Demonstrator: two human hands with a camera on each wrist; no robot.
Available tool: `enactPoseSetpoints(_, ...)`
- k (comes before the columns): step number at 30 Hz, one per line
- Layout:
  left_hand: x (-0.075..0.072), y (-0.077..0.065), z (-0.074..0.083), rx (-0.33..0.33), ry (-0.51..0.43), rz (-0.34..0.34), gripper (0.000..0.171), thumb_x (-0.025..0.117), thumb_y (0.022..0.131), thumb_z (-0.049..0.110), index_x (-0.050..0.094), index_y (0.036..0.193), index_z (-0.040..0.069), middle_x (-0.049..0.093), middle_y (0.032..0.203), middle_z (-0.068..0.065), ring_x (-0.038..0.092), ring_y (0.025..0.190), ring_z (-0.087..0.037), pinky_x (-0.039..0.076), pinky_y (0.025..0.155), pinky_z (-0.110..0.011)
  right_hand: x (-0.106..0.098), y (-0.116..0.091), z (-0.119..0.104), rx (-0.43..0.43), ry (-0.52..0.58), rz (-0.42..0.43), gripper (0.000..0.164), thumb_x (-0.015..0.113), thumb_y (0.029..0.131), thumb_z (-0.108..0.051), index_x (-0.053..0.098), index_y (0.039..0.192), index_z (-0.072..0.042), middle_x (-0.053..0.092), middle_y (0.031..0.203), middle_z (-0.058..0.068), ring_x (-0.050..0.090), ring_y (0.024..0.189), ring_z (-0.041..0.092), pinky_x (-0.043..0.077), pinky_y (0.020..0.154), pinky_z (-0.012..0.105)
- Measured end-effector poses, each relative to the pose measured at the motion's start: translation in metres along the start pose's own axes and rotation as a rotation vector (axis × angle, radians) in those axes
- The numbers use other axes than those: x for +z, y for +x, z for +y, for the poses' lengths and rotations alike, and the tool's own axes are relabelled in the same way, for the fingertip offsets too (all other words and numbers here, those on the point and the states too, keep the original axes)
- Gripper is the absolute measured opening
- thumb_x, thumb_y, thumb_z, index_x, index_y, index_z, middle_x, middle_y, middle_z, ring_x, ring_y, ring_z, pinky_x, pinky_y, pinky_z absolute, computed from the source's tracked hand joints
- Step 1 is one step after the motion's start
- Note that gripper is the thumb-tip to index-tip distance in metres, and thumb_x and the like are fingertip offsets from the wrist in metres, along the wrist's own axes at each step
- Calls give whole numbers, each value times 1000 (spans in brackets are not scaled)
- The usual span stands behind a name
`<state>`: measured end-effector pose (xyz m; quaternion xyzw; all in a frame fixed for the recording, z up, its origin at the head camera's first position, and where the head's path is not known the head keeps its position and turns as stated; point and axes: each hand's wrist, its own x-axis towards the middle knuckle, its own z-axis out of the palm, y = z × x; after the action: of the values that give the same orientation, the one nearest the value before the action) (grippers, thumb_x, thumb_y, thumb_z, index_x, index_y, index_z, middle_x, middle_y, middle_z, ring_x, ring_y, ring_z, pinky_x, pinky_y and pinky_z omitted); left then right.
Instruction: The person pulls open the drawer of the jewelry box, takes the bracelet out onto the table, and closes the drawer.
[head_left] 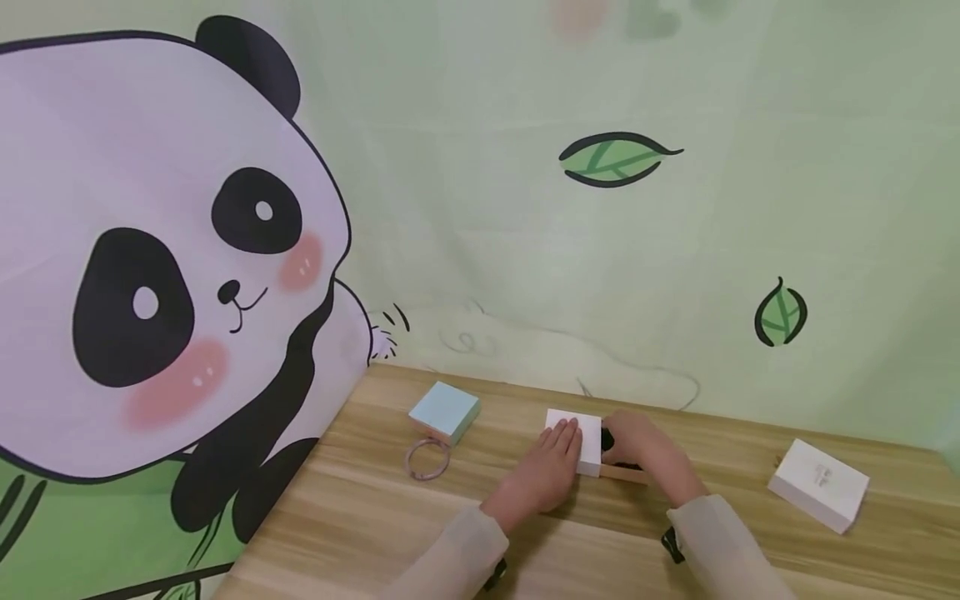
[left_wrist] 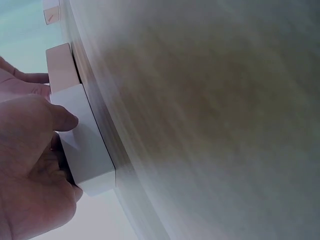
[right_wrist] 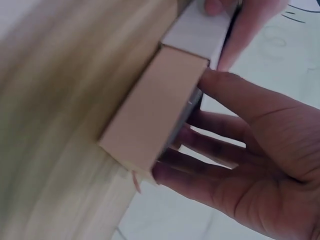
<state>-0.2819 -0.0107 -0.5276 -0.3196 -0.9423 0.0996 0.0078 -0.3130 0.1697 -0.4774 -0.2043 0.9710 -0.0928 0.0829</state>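
A small box with a white sleeve (head_left: 589, 458) and a pinkish-tan drawer (right_wrist: 152, 107) lies on the wooden table, the drawer partly out on the right side. My left hand (head_left: 543, 471) holds the sleeve, with its fingers across the top. In the left wrist view, the thumb (left_wrist: 65, 119) presses the sleeve's near side. At the drawer is my right hand (head_left: 637, 446), its thumb at the near upper edge and its bent fingers reaching over into the drawer. Something dark shows inside, mostly hidden by these fingers.
To the left, a light blue-topped box (head_left: 444, 407) stands with a pale ring (head_left: 427, 460) in front of it. Another white box (head_left: 819, 483) with small lettering sits at the right. Behind the table (head_left: 360, 517) hangs a panda-printed cloth (head_left: 480, 208).
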Motion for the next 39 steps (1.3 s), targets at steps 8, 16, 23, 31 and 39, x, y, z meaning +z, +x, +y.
enactPoseSetpoints(8,2,-2,-2,4,-15,3,55,34,110,25,25,160,2,20,168,-14,19,155,-26,23,124,-37,-9,2,4,30,107,-103,43,85,82,-20,73,117,3,72,117,15,67,103,27,54,96,47)
enactPoseSetpoints(16,5,-7,-3,-21,0,8,56,37,109,25,26,160,3,21,168,-13,20,155,-25,24,124,-37,-11,5,-6,31,104,-135,16,84,81,-15,73,89,-6,68,89,3,54,74,17,53,75,37)
enactPoseSetpoints(23,5,-9,0,2,25,6,54,37,111,23,28,160,3,23,167,-13,23,154,-25,27,122,-36,-7,3,-7,54,110,-155,20,85,79,-14,71,89,-4,65,87,2,52,74,17,51,73,34)
enactPoseSetpoints(31,-3,-8,0,9,68,35,51,35,111,21,29,159,2,26,166,-14,25,153,-25,29,121,-35,-6,5,0,25,27,-135,45,82,82,-21,67,114,6,68,112,19,62,100,29,53,92,49)
enactPoseSetpoints(39,-12,-8,2,5,46,29,51,35,111,18,29,159,2,26,166,-14,25,153,-25,28,122,-36,-11,4,1,22,39,-143,49,81,83,-20,64,117,10,65,117,24,62,105,33,52,94,51)
